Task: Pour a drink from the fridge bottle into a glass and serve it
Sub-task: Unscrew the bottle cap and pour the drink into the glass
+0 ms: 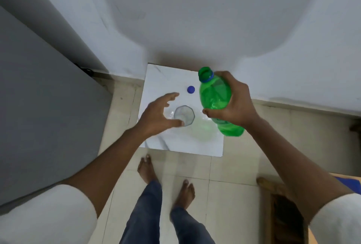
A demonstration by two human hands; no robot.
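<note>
Green plastic bottle (214,95) is sitting clasped in the right hand (234,101), uncapped, neck pointing up and away. Left hand (158,112) is reaching with fingers spread, unclenched, beside the empty glass (184,115) standing on the white marble tabletop (160,79); the blue cap (190,89) is lying just beyond.

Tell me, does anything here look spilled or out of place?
Nothing spilled that I can see. The blue cap lies loose on the white table, and the green bottle stands open: normal for pouring.

A small white marble-topped table (156,75) stands on beige floor tiles (230,175) against a white wall (195,9).
</note>
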